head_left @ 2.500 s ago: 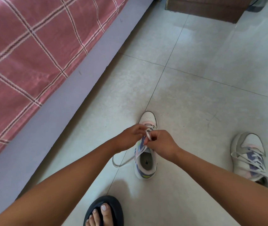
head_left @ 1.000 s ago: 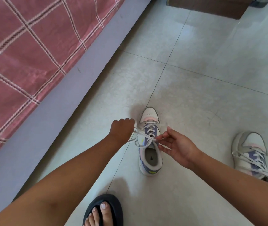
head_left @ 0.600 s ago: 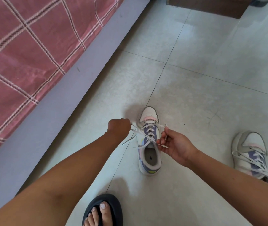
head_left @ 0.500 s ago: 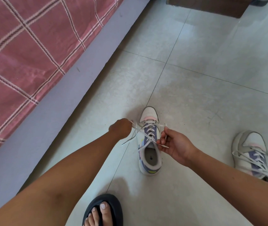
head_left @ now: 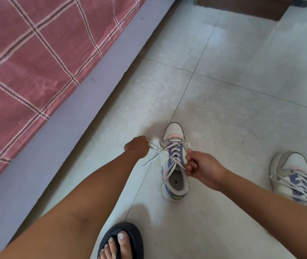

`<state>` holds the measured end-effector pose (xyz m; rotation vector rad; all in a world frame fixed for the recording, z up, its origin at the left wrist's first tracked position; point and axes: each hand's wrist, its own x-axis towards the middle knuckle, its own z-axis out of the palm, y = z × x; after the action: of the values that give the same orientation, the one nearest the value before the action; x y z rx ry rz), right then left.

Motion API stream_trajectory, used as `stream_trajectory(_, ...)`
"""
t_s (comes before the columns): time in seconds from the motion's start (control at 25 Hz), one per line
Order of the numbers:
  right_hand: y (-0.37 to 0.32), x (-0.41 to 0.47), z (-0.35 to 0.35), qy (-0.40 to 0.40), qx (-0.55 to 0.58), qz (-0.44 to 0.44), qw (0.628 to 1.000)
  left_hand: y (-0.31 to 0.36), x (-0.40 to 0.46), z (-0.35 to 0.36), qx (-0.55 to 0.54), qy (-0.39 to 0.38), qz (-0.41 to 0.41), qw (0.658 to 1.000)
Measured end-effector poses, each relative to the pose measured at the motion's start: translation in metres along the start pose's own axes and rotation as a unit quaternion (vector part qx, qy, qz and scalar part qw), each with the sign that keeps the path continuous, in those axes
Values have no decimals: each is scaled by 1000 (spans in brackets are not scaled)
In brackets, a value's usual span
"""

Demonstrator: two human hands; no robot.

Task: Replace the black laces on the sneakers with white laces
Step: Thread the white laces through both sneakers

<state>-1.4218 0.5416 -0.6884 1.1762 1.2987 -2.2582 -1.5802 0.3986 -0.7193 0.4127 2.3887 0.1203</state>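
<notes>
Lacing nears its end: my left hand (head_left: 136, 148) and right hand (head_left: 200, 166) each grip a white lace (head_left: 155, 148) end over the sneaker (head_left: 174, 165), pulled apart, and a knot seems next.

Sneaker (head_left: 174, 165) on the floor (head_left: 223, 90), toe pointing away. Left hand (head_left: 136, 148) just left of it, right hand (head_left: 202, 165) at its right side, lace (head_left: 155, 149) stretched between. Second sneaker (head_left: 290, 176) well apart to the right. Bed (head_left: 37, 62) along the left. Sandalled foot (head_left: 121, 242) nearest, below. Possibly furniture (head_left: 242, 6) at far top.
</notes>
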Motion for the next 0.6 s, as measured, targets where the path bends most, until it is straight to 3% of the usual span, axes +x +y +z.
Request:
stream_trajectory(0.08,-2,0,8,24,-132,-41,990,7,-4,-6,-174,-17,48,983)
stream_trajectory(0.16,-6,0,15,26,-298,-107,948,24,-14,-23,-356,-23,90,930)
stream_trajectory(0.24,-8,3,24,-8,-419,-145,897,41,-25,-44,-392,20,156,907)
stream_trajectory(0.32,-8,4,28,-7,-464,-143,874,57,-38,-56,-408,20,224,885)
stream_trajectory(0.44,-12,4,29,6,-442,-145,885,65,-53,-48,-369,-77,238,895)
stream_trajectory(0.52,-15,4,27,5,-383,-127,915,54,-53,-38,-235,-117,232,937)
stream_trajectory(0.6,-15,6,23,12,-299,-83,951,38,-50,-33,-93,-86,253,959)
